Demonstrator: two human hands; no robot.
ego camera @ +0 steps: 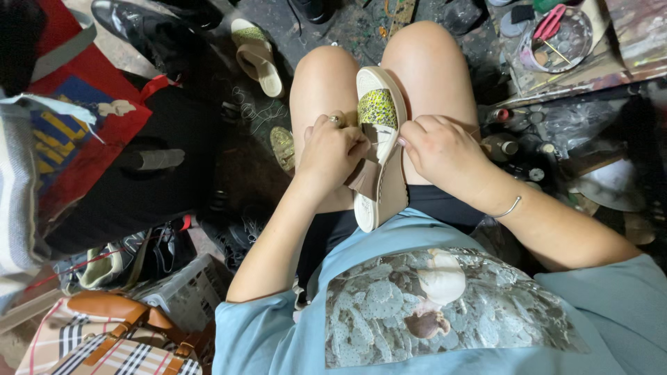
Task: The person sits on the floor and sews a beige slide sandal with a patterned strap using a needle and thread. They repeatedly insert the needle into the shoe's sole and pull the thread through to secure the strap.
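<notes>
A cream slide sandal point(381, 149) with a yellow-green strap is held on the lap, between the knees, gripped by the left hand point(328, 154) and pinched by the right hand point(439, 149).
</notes>
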